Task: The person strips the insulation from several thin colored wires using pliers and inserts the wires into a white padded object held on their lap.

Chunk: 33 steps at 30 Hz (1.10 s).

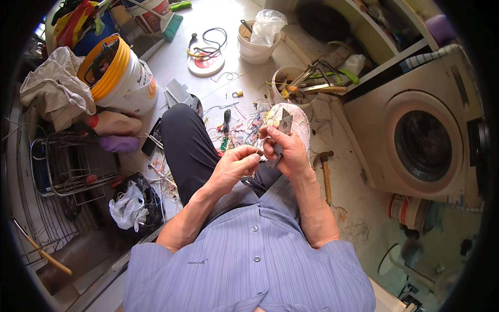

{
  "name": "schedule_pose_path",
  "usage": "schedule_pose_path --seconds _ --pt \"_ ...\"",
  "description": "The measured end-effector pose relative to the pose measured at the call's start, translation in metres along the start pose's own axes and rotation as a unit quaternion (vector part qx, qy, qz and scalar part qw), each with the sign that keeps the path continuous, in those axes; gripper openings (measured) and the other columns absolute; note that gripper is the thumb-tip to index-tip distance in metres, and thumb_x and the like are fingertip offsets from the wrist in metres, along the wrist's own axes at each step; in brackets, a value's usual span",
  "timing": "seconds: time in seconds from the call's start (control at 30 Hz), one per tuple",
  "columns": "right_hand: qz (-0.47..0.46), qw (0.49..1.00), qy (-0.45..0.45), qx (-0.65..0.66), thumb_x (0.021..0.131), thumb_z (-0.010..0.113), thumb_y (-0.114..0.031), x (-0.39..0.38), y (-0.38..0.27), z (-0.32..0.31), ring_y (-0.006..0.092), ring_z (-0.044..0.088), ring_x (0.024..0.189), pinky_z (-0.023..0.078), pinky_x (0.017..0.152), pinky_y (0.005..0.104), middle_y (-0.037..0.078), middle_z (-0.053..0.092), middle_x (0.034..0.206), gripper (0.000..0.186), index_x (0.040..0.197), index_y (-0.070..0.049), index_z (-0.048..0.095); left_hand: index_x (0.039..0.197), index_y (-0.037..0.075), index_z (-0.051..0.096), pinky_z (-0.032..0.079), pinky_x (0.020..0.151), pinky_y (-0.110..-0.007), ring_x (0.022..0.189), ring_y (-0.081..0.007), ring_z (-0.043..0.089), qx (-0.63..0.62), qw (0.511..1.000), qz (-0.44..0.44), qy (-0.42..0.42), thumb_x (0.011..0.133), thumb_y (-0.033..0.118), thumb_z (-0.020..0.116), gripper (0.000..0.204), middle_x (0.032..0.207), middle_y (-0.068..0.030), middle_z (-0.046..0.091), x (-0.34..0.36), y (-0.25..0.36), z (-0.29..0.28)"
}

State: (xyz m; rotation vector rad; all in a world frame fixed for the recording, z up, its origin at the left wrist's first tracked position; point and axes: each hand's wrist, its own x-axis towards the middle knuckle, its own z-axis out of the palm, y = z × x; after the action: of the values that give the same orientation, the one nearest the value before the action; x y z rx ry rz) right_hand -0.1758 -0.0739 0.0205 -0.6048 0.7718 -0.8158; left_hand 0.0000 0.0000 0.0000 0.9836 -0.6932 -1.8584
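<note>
My right hand grips a small flat grey metal plate, held upright above my knee. My left hand is pinched at the plate's lower edge, its fingertips closed on something small, perhaps a thin wire, too small to make out. Both hands meet over my dark trouser leg. Below the hands, on the floor, lies a litter of coloured wire offcuts with a dark plier-like tool among them.
A washing machine stands at the right. A hammer lies by my right forearm. White buckets, a yellow-rimmed bucket, a tool-filled tub, a wire rack and plastic bags crowd the floor.
</note>
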Motion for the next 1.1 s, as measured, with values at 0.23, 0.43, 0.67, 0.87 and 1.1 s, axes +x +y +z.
schedule_pose_path --seconds 0.23,0.43,0.67,0.87,1.1 --pt "-0.019 0.998 0.038 -0.052 0.096 0.067 -0.021 -0.007 0.0 -0.006 0.0077 0.053 0.054 0.04 0.046 0.022 0.002 0.061 0.07 0.021 0.094 0.0 0.068 0.099 0.002 0.069 0.032 0.056 -0.019 0.06 -0.0014 0.041 0.016 0.999 0.012 0.045 0.099 0.019 0.063 0.018 0.074 0.0057 0.057 0.004 -0.002 0.007" --pt "-0.068 0.979 0.115 -0.153 0.094 0.068 -0.017 -0.009 0.009 -0.017 0.0053 0.045 0.05 0.032 0.045 0.0219 -0.002 0.055 0.062 0.019 0.082 -0.002 0.067 0.098 0.002 0.068 0.03 0.053 -0.02 0.06 -0.0005 0.04 0.063 0.995 0.035 0.066 0.097 0.017 0.063 0.016 0.074 0.0067 0.057 0.008 -0.017 0.023" --pt "-0.123 0.965 0.195 -0.124 0.093 0.07 -0.016 -0.02 0.007 -0.047 0.003 0.04 0.048 0.029 0.043 0.0226 -0.005 0.051 0.059 0.021 0.077 -0.003 0.064 0.094 0.003 0.069 0.028 0.05 -0.02 0.054 -0.0006 0.037 0.064 0.996 0.01 0.063 0.094 0.017 0.065 0.015 0.067 0.0079 0.053 0.011 -0.02 0.048" --pt "-0.163 0.939 0.274 -0.129 0.092 0.07 -0.016 -0.016 0.004 -0.066 0.0064 0.043 0.045 0.031 0.042 0.0231 -0.001 0.054 0.059 0.02 0.078 -0.004 0.064 0.091 0.003 0.069 0.028 0.05 -0.02 0.055 -0.0012 0.038 0.089 0.995 0.024 0.046 0.093 0.017 0.066 0.014 0.065 0.0073 0.052 0.009 -0.027 0.048" --pt "-0.236 0.898 0.358 -0.095 0.094 0.069 -0.014 -0.011 -0.036 -0.105 0.0068 0.042 0.045 0.029 0.04 0.0239 0.0 0.052 0.061 0.02 0.079 -0.002 0.062 0.088 0.0 0.069 0.037 0.058 -0.023 0.066 -0.0035 0.047 0.141 0.989 -0.037 0.04 0.09 0.016 0.065 0.016 0.075 0.0045 0.06 -0.009 -0.024 0.037"
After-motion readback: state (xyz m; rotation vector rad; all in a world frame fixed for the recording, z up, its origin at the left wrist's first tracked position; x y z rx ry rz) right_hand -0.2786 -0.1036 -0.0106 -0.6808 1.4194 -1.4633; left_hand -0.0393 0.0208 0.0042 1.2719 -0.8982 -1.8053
